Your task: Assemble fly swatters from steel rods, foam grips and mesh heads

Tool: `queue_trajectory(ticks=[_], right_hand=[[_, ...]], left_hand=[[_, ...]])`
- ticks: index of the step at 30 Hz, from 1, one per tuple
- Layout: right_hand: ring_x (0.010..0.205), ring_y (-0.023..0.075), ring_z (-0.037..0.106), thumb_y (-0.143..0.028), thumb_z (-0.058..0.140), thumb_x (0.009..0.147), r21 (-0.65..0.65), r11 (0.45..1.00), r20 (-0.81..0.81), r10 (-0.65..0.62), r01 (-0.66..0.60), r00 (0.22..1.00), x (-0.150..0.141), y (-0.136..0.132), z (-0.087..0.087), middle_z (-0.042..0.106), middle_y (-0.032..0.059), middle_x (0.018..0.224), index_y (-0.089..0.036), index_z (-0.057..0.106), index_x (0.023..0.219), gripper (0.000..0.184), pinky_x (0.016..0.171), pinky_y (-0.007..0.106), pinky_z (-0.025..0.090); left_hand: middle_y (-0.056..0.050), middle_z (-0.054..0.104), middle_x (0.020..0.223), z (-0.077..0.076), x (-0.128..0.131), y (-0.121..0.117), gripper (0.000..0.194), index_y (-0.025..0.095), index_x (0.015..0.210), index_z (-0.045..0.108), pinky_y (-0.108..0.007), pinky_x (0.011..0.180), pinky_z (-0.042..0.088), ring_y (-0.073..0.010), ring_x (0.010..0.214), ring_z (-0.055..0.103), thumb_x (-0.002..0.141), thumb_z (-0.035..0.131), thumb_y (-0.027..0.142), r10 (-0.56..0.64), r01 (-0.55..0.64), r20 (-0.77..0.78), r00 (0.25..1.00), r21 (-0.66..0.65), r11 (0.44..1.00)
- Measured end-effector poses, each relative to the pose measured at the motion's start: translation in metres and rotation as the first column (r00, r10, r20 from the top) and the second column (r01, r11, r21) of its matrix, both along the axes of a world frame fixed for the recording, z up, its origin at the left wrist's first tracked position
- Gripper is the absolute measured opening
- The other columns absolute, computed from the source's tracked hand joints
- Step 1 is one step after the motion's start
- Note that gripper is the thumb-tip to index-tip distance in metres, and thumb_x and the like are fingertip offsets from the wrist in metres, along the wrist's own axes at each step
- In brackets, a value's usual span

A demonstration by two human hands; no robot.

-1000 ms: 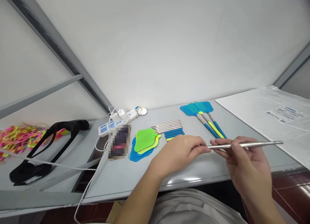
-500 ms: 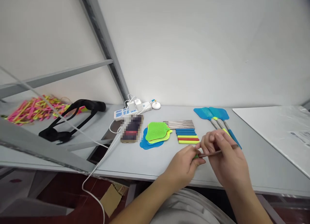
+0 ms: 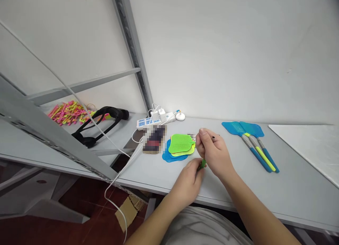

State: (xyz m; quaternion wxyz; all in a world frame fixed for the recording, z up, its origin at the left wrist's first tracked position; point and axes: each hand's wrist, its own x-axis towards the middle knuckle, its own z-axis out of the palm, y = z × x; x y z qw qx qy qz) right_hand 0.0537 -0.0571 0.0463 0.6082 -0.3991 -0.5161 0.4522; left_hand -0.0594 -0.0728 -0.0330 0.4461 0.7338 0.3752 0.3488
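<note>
"Gripping what, over there?"

"My left hand (image 3: 187, 181) is pinching a green piece (image 3: 203, 163) just below my right hand (image 3: 215, 151), which is gripping a thin rod (image 3: 213, 137) (only its dark tip is showing clearly)."

"And around them?"

"Mesh heads (image 3: 181, 143) are lying stacked beyond my left hand, and three swatters (image 3: 265, 159) are resting off to the right"

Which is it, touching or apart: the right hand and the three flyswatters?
Apart: the head view shows grey tabletop between the right hand and the flyswatters.
</note>
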Motion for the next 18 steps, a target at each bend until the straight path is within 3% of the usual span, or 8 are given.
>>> queue_trajectory(ticks=[6,18], right_hand=[[0.046,0.0080,0.025,-0.055,0.049,0.093,-0.002,1.000,-0.035,-0.004,0.004,0.999,0.000,0.008,-0.012,0.030,-0.0082,0.051,-0.021,0.047,0.068,0.042,0.043,0.021,0.021],[0.052,0.0097,0.032,-0.049,0.042,0.098,0.025,1.000,0.113,0.002,-0.005,0.994,0.000,0.002,-0.026,0.036,-0.0065,0.059,-0.021,0.043,0.070,0.040,0.048,0.024,0.027]], left_hand=[[-0.005,0.068,0.097,0.001,0.000,0.006,0.024,0.018,0.104,0.063,-0.030,0.080,0.045,-0.0196,0.089,0.059,0.096,0.041,0.021,-0.008,0.008,0.007,1.000,-0.008,1.000],[-0.007,0.071,0.106,0.000,0.000,0.008,0.027,0.018,0.110,0.066,-0.031,0.083,0.047,-0.0213,0.093,0.063,0.093,0.045,0.017,-0.017,0.018,0.026,1.000,-0.031,0.999]])
